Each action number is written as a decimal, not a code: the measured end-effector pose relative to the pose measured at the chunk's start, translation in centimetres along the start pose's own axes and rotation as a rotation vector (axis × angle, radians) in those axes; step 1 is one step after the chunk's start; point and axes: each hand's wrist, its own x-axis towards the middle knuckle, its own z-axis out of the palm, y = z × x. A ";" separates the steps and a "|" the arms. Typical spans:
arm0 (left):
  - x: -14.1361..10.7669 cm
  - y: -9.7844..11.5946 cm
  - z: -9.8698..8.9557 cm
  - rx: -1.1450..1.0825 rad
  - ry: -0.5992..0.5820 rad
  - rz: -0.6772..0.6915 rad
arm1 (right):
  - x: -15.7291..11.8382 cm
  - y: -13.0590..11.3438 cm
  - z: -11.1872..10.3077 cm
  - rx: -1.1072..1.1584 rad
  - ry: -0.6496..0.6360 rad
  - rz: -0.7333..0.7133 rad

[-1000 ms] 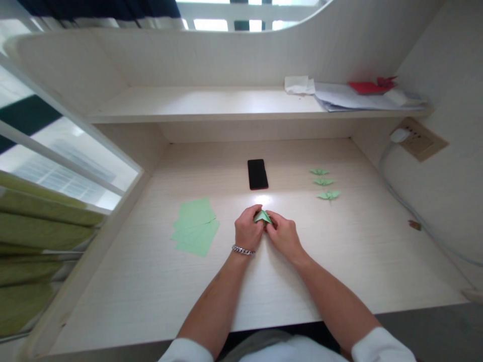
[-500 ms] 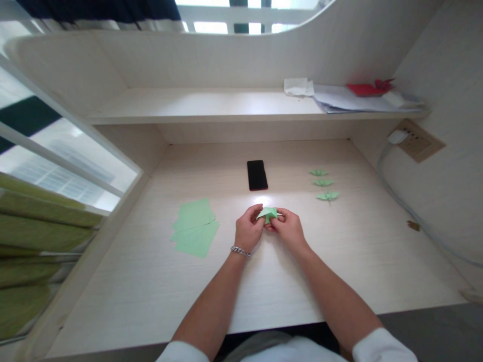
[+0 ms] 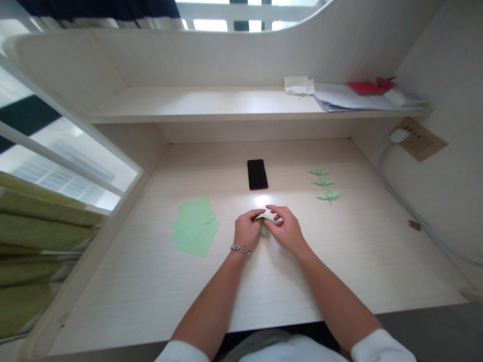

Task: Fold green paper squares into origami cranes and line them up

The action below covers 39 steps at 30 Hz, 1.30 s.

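Note:
A small green origami crane (image 3: pixel 263 216) is between my hands above the middle of the desk, one part pointing down toward me. My left hand (image 3: pixel 247 231), with a chain bracelet at the wrist, pinches its left side. On the right side, my right hand (image 3: pixel 289 230) holds the paper edge between thumb and fingers, the other fingers slightly raised. The fingers hide part of the folds. Three finished-looking green paper cranes (image 3: pixel 328 195) stand in a column to the right. A fanned pile of green paper sheets (image 3: pixel 196 226) lies to the left.
A black phone (image 3: pixel 257 174) lies on the desk (image 3: pixel 151 291) beyond my hands. The shelf (image 3: pixel 204 103) above holds papers (image 3: pixel 343 96) and a red paper crane (image 3: pixel 385 83). At the right wall, a cable (image 3: pixel 400 196) runs down from a socket (image 3: pixel 423 140).
The crane has been turned in my hands, so its wings now look flatter and a part points down. My right hand's fingers have lifted and loosened somewhat.

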 end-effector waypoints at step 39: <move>-0.2 0.1 0.0 0.101 -0.023 -0.068 | 1.7 2.7 -1.0 0.570 -0.275 0.215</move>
